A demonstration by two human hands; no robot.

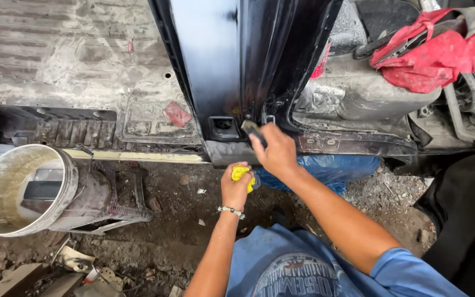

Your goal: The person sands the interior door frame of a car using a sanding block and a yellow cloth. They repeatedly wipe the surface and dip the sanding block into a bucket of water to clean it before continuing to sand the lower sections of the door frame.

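My right hand (275,151) is stretched forward, grip clenched on a small dark tool (253,131) poking at the base of the black door pillar (215,71); left hand (236,190) sits just below, wrist bent, grip wrapped around a yellow thing (241,174); dirty bucket (23,190) is well off left.

Red diamond-shaped sticker or tag (177,114): lies flat on the dusty bare vehicle floor, left of the black door pillar (215,60). Crumpled blue plastic bag (331,168): on the ground under the sill. No signs or screens observed.
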